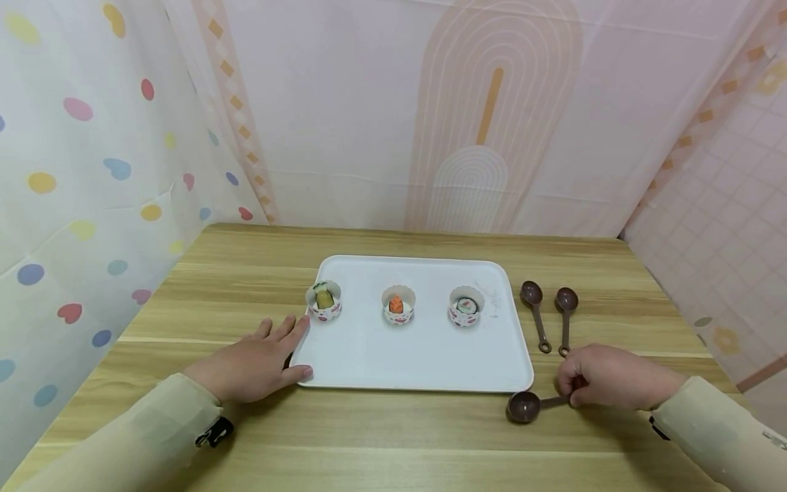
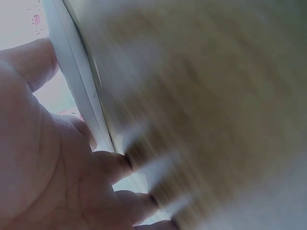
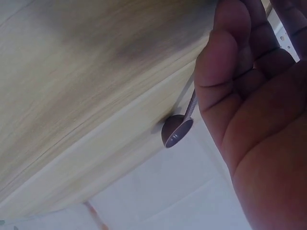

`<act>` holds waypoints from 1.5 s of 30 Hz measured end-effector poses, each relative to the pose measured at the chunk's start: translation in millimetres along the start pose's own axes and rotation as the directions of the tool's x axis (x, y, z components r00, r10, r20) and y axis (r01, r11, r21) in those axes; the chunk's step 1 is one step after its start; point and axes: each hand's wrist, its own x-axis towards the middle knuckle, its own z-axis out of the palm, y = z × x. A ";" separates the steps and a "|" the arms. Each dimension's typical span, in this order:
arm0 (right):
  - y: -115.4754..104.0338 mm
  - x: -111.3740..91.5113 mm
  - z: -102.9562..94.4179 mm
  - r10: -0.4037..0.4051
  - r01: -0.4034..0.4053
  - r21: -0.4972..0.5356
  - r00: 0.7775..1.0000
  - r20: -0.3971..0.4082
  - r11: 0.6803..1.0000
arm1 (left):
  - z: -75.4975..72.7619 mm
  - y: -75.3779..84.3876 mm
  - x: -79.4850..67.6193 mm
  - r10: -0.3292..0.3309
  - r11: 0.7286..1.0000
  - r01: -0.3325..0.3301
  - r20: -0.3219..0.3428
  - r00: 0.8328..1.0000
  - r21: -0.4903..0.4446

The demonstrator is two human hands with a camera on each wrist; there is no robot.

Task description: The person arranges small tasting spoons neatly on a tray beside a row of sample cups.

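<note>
Right hand [image 1: 615, 376] pinching brown measuring spoon [image 1: 536, 406] | left hand [image 1: 255, 361] lying spread at tray [image 1: 412, 359] edge | risk: bowl [image 1: 523, 408] snagging tray corner, sitting close

A wood-grain table [image 1: 381, 441] carries a white tray [image 1: 418, 359] between the left hand [image 1: 255, 365], which touches its edge, and the right hand [image 1: 615, 376]. Two brown spoons [image 1: 566, 300] lie just beyond the right hand; whether the third spoon [image 1: 524, 406], pinched there, touches the tabletop is unclear.
</note>
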 end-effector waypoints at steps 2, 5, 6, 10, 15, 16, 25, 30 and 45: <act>0.9 -0.1 0.3 -0.006 0.005 0.006 1.000 0.007 1.000 | -0.2 0.1 -0.2 0.001 1.000 -0.001 0.001 1.000 -0.001; 1.6 0.2 0.4 -0.012 0.012 0.017 1.000 0.018 1.000 | -0.2 0.1 -0.3 -0.002 1.000 0.002 0.004 1.000 -0.003; 1.6 0.4 0.3 -0.014 0.014 0.019 1.000 0.022 1.000 | -0.2 0.2 -0.2 -0.003 1.000 0.003 0.006 1.000 -0.004; 1.4 0.3 -1.0 -0.025 0.024 0.033 0.999 0.035 0.999 | -0.6 0.8 -0.3 -0.006 1.000 0.006 0.011 1.000 -0.003; -0.6 -0.3 -3.2 -0.028 0.022 0.091 0.998 0.060 0.996 | -1.6 1.7 -0.5 -0.009 1.000 0.009 0.014 1.000 0.000; -1.1 -0.2 -3.6 -0.031 0.024 0.106 0.998 0.061 0.994 | -1.6 1.8 -0.5 -0.010 1.000 0.010 0.015 1.000 0.001; -8.0 6.0 -5.9 -0.102 0.100 0.203 0.995 -0.001 0.974 | -2.7 1.4 -1.7 -0.003 1.000 0.003 0.007 1.000 0.015; -13.2 11.6 -5.7 -0.100 0.106 0.241 0.994 -0.036 0.965 | -2.3 1.5 -0.7 -0.008 1.000 0.008 0.016 1.000 0.012; -33.0 34.3 -1.5 -0.033 0.054 0.315 0.997 -0.071 0.947 | -3.0 1.4 0.0 -0.005 1.000 0.004 0.019 1.000 0.016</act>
